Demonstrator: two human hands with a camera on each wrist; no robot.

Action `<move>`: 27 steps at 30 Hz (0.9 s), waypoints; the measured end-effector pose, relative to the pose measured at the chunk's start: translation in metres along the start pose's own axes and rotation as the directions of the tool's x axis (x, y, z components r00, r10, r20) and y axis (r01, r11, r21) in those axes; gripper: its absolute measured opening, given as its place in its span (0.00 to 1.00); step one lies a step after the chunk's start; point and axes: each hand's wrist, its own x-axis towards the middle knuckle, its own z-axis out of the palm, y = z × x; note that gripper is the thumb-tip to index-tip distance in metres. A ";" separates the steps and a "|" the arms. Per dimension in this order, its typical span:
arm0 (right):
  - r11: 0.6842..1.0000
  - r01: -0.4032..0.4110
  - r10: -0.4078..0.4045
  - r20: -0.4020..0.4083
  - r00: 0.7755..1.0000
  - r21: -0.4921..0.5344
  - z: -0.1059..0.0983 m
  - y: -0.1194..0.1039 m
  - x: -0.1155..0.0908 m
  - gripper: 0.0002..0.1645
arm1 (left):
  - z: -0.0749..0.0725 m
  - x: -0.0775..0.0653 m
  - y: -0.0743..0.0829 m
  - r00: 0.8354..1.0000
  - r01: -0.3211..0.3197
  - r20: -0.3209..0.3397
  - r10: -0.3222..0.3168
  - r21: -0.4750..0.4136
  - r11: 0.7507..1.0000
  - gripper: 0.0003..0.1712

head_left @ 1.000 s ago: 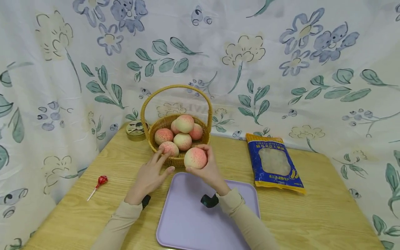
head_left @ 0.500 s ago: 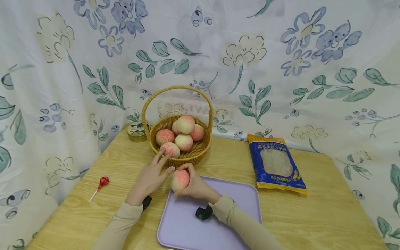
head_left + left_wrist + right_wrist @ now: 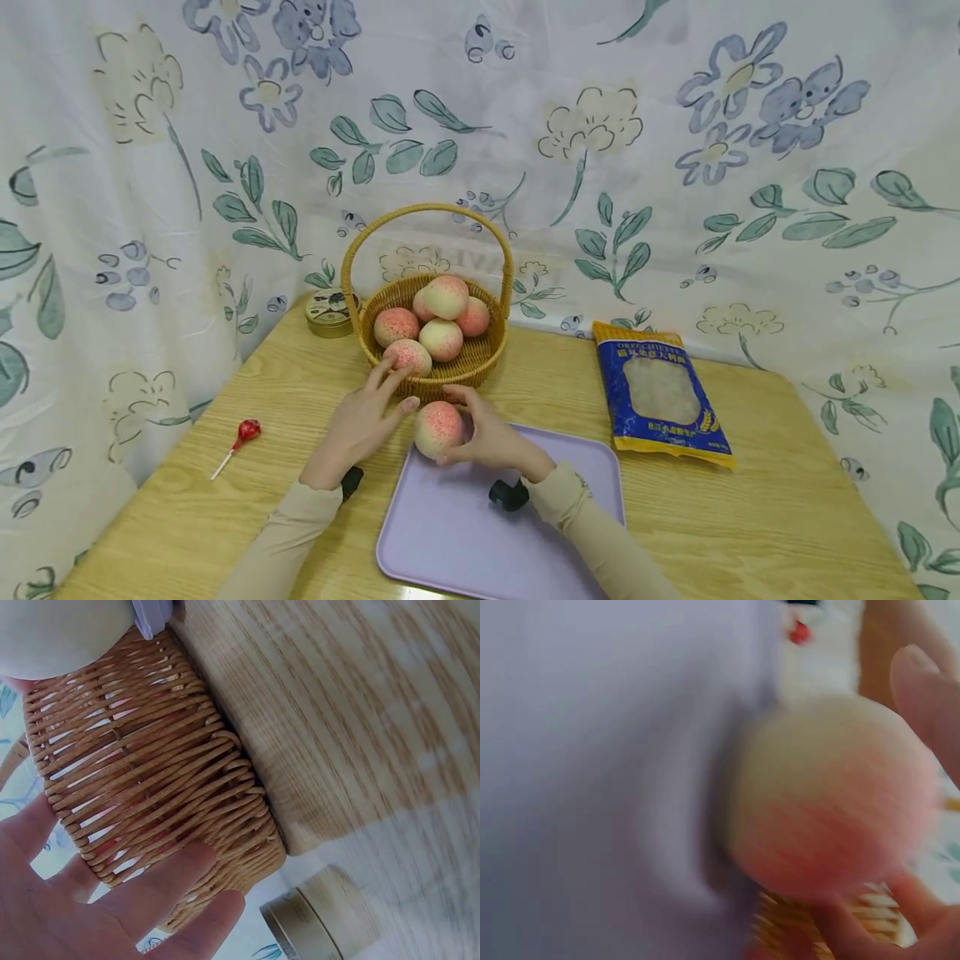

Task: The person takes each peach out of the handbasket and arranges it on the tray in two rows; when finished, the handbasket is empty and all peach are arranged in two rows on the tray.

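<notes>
My right hand (image 3: 495, 437) is spread beside a pink-and-cream peach (image 3: 438, 431) at the far left corner of a lilac tray (image 3: 495, 533). Its thumb and fingers stand loosely around the peach's right side; in the right wrist view the thumb (image 3: 922, 682) is apart from the fruit, which sits by the tray's rim. My left hand (image 3: 363, 429) reaches to the front left of a wicker basket (image 3: 480, 375), its fingertips over the rim at a peach (image 3: 408, 357) inside. In the left wrist view, the relaxed fingers (image 3: 161, 889) lie along the basket's woven wall.
Several more peaches (image 3: 442, 340) fill the basket, under its tall arched handle (image 3: 427, 207). A round tin (image 3: 327, 313) stands behind it on the left. A red lollipop (image 3: 248, 430) lies at the left, and a blue pasta bag (image 3: 663, 392) at the right. A floral curtain hangs behind.
My right hand has brought the peach from in front of the basket down onto the tray's far left corner, then loosened and drawn slightly right. The left hand has stayed at the basket rim.
</notes>
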 end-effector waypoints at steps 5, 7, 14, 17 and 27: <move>0.997 0.002 -0.002 0.000 1.000 0.072 -0.031 -0.012 0.001 0.48 | -0.001 0.000 0.000 1.000 0.000 -0.004 0.000 -0.001 1.000 0.35; 0.995 0.007 -0.004 -0.031 1.000 0.099 -0.043 -0.017 0.004 0.47 | -0.001 0.000 0.000 1.000 -0.004 -0.005 0.004 0.001 1.000 0.35; 0.990 0.018 0.002 -0.148 0.989 0.136 -0.076 -0.030 0.029 0.43 | 0.001 -0.001 0.000 1.000 0.007 0.011 -0.007 -0.015 1.000 0.36; 0.989 -0.003 0.030 -0.179 0.983 0.149 -0.087 -0.035 0.044 0.42 | 0.001 -0.001 0.000 1.000 0.013 0.017 -0.012 -0.031 0.999 0.35; 0.971 -0.118 0.170 -0.258 0.951 0.206 -0.106 -0.039 0.092 0.42 | -0.001 -0.001 0.001 0.999 0.021 0.030 -0.020 -0.036 0.999 0.37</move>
